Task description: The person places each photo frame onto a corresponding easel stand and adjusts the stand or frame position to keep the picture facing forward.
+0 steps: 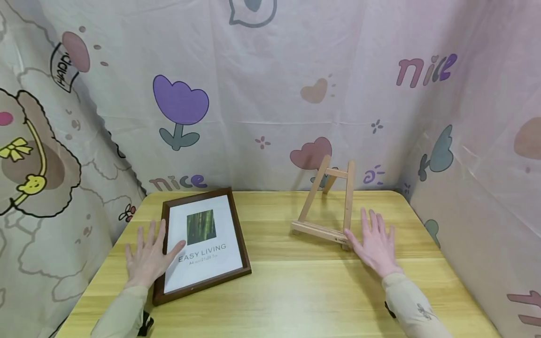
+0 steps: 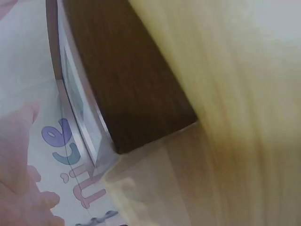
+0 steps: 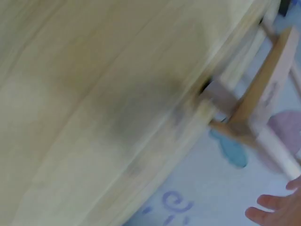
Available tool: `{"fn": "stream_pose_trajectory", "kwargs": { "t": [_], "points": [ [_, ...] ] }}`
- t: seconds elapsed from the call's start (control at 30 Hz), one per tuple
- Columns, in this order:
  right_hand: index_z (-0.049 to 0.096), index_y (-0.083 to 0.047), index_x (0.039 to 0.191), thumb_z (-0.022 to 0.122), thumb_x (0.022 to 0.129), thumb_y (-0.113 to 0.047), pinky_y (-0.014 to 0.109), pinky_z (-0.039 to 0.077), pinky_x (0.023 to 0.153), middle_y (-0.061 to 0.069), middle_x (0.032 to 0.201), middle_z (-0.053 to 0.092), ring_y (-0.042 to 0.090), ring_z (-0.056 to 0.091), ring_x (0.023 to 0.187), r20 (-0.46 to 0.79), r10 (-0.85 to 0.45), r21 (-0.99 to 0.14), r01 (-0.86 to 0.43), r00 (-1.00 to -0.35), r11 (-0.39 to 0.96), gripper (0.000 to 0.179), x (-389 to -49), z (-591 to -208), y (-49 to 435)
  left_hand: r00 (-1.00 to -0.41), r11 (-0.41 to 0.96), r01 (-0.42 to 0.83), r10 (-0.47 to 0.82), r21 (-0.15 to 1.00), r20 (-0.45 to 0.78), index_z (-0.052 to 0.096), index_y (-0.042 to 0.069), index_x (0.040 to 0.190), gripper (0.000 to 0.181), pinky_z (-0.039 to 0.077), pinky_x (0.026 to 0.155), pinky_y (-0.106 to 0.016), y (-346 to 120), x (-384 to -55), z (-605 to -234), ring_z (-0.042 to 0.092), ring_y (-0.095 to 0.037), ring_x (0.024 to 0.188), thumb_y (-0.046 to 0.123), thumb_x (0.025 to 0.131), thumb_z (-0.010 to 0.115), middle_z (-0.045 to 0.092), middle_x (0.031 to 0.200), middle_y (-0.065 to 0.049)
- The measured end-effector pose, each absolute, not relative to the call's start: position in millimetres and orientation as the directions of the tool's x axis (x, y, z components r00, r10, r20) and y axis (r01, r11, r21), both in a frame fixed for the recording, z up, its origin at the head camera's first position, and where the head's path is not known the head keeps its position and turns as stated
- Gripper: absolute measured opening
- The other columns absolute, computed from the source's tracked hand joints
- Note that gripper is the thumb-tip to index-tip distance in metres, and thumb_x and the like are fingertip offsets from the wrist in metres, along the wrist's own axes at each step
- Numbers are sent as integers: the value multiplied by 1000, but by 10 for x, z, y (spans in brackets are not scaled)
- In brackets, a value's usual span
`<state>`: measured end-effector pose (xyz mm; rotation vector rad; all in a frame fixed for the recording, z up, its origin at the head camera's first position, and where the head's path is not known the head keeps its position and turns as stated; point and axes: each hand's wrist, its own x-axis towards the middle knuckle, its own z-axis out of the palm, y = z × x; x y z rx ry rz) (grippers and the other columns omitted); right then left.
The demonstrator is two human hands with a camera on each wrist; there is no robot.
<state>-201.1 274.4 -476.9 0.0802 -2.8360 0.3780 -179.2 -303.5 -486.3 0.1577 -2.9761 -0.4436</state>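
1. Head view: the yellow wood table [image 1: 287,295] has cloth [image 1: 253,84] round it, with flowers [image 1: 181,101].
2. The frame [image 1: 203,249] lies near the table's left edge, its top by the far edge.
3. The stand [image 1: 319,230] is toward the far right corner.
4. Left hand [image 1: 148,260]: fingers spread, holding nothing, thumb over the frame.
5. Right hand [image 1: 377,246]: fingers spread, holding nothing, thumb by the stand.

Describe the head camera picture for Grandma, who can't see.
A person's left hand is at the edge of a brown picture frame, the right hand by a wooden easel. Frame and easel are on a table; printed cloth hangs behind.
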Motion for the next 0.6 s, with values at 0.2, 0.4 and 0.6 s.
{"fn": "stream_pose_trajectory", "kwargs": {
  "t": [0.2,0.4,0.6],
  "points": [
    [24,-5,159,60,95,-51,73,23,116,30,152,37,49,36,139,421,-106,-263,-233,-901,936,87,-1899,-4670,2327,-994,924,-90,-107,371,27,-12,10,161,109,-2,108,-85,-3000,-1667,-4816,-13,-53,151,73,93,46,-8,166,-27],
    [23,-8,160,59,95,-56,68,36,112,25,155,39,46,42,139,334,-216,-350,-333,-918,876,88,-1835,-4616,1743,-990,879,-134,-104,458,-91,-19,2,157,120,4,108,-85,-2975,-1603,-4786,-7,-61,147,74,90,51,-11,162,-36],
    [17,-13,162,57,95,-60,65,31,118,23,162,29,45,31,149,111,-325,-556,-330,-939,763,91,-1845,-4633,1282,-984,842,-161,-96,515,-151,-20,-4,155,129,10,113,-80,-2971,-1577,-4857,0,-65,145,69,87,61,-13,160,-40]
  ]
}}
